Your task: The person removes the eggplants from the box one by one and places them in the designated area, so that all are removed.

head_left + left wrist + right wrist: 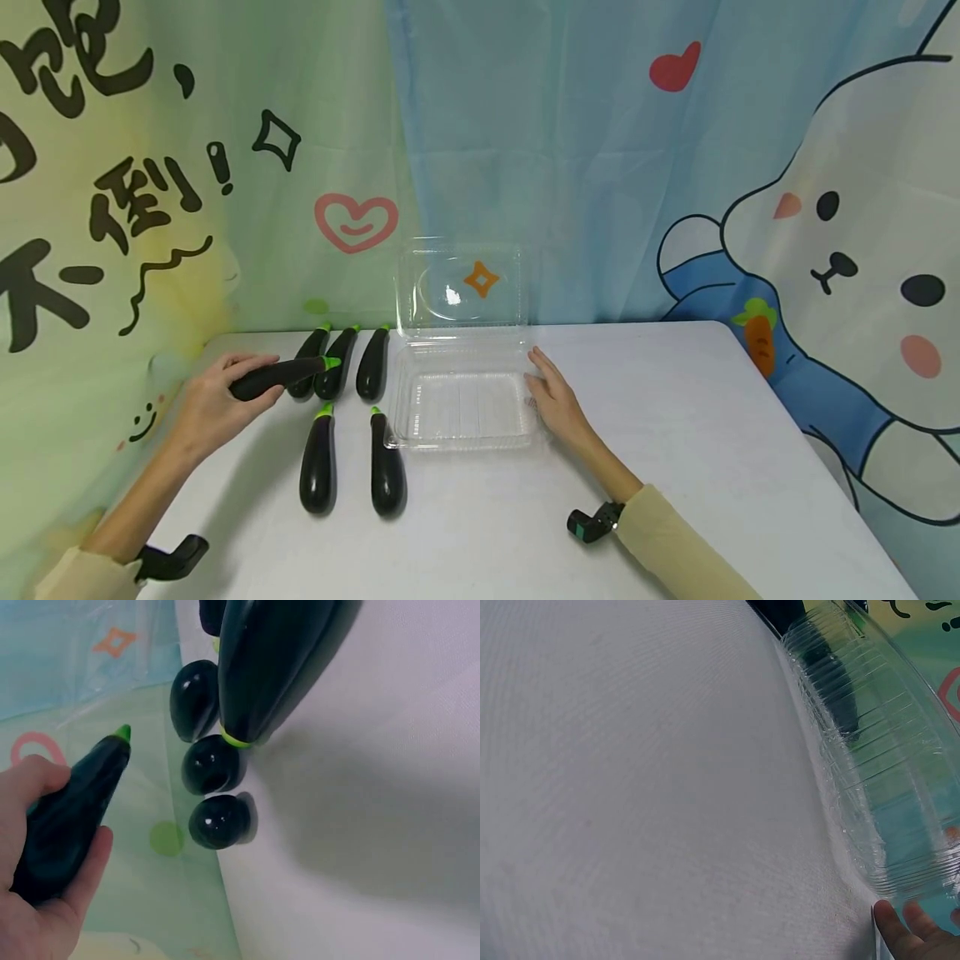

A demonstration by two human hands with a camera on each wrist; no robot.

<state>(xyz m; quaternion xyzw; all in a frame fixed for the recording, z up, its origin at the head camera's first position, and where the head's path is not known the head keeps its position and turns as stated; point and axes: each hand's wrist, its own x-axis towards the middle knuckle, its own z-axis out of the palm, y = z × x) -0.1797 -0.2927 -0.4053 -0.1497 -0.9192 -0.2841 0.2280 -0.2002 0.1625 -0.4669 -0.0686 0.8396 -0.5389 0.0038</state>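
Observation:
My left hand [217,407] grips a dark eggplant [272,377] by its thick end, above the table at the left. Its green stem tip points right, toward the clear container. In the left wrist view the thumb and fingers wrap the body of this eggplant [71,814]. An open, hinged clear plastic container [465,442] lies in the middle, its lid [420,321] standing up behind. My right hand [558,404] has its fingers extended at the container's right side. The right wrist view shows the fingertips [889,919] right at the container's ribbed end [907,881].
Several more eggplants lie left of the container: three in a back row, including one eggplant [372,367], and two in front, a left one [317,467] and a right one [387,475] close to the container's corner. A printed curtain [555,167] hangs behind the white table [675,433].

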